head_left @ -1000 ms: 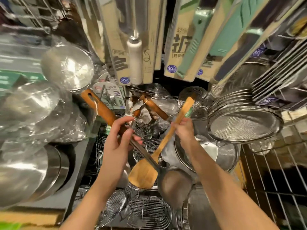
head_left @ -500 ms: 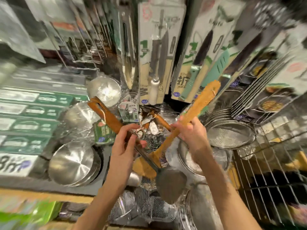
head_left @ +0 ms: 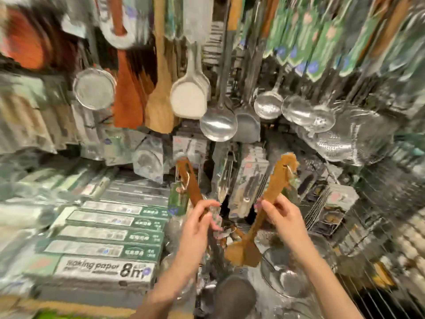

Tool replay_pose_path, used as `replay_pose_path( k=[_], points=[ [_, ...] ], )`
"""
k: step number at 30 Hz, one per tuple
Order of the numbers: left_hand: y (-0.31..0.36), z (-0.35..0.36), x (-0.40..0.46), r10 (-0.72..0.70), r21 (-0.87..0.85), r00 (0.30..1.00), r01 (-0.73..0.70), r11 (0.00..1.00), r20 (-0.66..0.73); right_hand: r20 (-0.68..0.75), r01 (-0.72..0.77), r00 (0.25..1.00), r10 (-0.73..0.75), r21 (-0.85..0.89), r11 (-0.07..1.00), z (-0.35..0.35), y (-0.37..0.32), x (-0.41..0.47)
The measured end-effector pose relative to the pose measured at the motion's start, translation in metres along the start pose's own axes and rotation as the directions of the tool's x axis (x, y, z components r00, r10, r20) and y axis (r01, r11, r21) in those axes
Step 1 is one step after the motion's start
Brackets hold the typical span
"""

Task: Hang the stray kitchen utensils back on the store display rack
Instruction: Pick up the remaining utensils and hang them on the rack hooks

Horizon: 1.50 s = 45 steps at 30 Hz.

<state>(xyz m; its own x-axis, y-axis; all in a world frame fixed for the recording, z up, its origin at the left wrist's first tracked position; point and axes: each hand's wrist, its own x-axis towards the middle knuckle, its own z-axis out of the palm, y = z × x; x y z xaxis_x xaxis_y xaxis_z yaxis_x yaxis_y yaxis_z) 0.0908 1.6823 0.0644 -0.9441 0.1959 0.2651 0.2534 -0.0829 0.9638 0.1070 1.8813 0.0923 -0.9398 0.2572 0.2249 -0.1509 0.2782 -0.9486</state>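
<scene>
My left hand (head_left: 199, 223) grips a metal turner by its brown wooden handle (head_left: 189, 183); the handle points up and its dark metal blade (head_left: 234, 293) hangs low in the middle. My right hand (head_left: 281, 217) grips a light wooden spatula (head_left: 276, 185) around mid-handle, blade (head_left: 243, 252) down, with a string loop near the handle's top. Both are held upright in front of the display rack, where wooden spatulas (head_left: 158, 109), a white turner (head_left: 189, 97) and a steel ladle (head_left: 218, 125) hang above. The view is blurred.
Boxes of baking paper (head_left: 101, 269) lie stacked on the shelf at left. Steel skimmers (head_left: 322, 118) and strainers hang at upper right. Carded tools (head_left: 248, 187) hang behind the hands. Steel bowls (head_left: 287, 279) sit below, with a wire shelf (head_left: 372, 300) at lower right.
The view has tilted up to the hanging utensils. Both hands have raised their tools and drawn them apart, so the handles no longer cross and stand more upright.
</scene>
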Motion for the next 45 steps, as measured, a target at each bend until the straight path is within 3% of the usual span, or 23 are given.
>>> replay_pose_path(
  k=[7,16,21,31,45],
  points=[
    [0.094,-0.087,0.012,0.101,0.002,0.994,-0.101,0.995,-0.036,-0.079,0.122,0.99,-0.117,0.067,0.99,0.078,-0.101,-0.009],
    [0.156,-0.176,0.058,0.141,-0.038,0.98,-0.147,0.988,-0.141,-0.061,0.207,0.978,-0.199,0.194,0.959,0.161,-0.194,0.058],
    [0.186,-0.214,0.094,0.236,-0.019,0.963,-0.24,0.971,-0.127,-0.092,0.255,0.966,-0.243,0.162,0.953,0.202,-0.237,0.095],
    [0.227,-0.227,0.148,0.276,-0.056,0.956,-0.271,0.961,0.097,-0.23,0.278,0.934,-0.274,-0.018,0.96,0.227,-0.306,0.143],
    [0.229,-0.223,0.196,0.288,-0.111,0.956,-0.281,0.953,0.055,-0.292,0.24,0.93,-0.221,0.029,0.97,0.225,-0.307,0.201]
  ],
)
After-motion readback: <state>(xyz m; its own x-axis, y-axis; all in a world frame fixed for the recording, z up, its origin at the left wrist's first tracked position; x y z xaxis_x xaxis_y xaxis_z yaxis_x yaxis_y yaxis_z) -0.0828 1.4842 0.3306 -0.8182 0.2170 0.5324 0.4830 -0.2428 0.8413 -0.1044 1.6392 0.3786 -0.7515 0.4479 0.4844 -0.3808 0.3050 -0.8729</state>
